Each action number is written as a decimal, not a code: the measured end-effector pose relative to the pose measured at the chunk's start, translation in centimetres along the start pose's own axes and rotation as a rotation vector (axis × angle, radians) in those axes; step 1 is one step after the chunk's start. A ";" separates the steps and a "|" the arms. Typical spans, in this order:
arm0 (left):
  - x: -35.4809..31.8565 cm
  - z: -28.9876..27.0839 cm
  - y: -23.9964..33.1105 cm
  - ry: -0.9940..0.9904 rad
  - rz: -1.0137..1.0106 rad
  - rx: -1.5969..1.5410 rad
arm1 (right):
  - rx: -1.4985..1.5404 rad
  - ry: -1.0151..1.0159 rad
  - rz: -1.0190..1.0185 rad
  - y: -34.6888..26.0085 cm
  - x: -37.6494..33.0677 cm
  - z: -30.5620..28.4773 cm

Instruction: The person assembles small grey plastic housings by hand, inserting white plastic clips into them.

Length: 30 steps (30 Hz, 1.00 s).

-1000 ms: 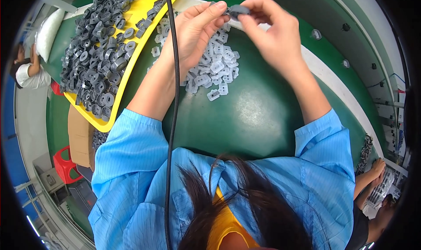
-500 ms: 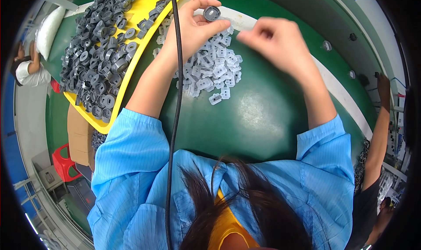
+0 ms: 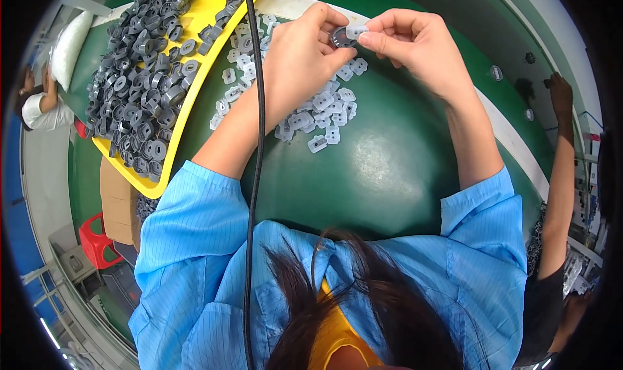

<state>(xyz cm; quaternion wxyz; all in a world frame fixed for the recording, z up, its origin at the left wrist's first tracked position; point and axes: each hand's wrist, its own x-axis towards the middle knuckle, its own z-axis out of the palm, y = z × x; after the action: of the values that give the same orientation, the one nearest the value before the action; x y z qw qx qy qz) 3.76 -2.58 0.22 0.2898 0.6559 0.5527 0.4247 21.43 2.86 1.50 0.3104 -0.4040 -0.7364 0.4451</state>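
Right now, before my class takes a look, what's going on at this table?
A person's left hand holds a round grey part, while the right hand pinches a translucent piece right by it; whether they touch is unclear. More such pieces lie loose on the green table. At left, a yellow tray holds many grey parts.

I looked in from far away on what seemed to be a factory workroom. A big yellow tray (image 3: 206, 10) held lots of small grey parts (image 3: 136, 104), and a pile of cloudy bits (image 3: 322, 102) lay on a green table (image 3: 389, 195). I saw a blue work coat (image 3: 191, 240), a person on the left (image 3: 48, 114) and another person on the right (image 3: 559, 191)
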 end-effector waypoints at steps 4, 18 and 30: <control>0.1 0.8 -1.4 0.142 0.277 0.128 | -0.265 0.064 -0.040 -1.9 -0.7 1.1; -0.8 1.3 0.2 0.105 0.299 -0.007 | 0.247 -0.036 0.108 -0.1 -0.1 0.6; -0.6 -0.2 -0.2 -0.145 0.215 -0.147 | 0.304 -0.203 0.155 -0.9 0.0 0.8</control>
<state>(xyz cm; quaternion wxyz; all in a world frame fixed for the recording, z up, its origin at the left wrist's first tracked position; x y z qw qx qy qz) 3.52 -3.15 -0.01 0.3290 0.7172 0.4242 0.4443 20.56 2.28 1.96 0.2569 -0.3608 -0.6550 0.6123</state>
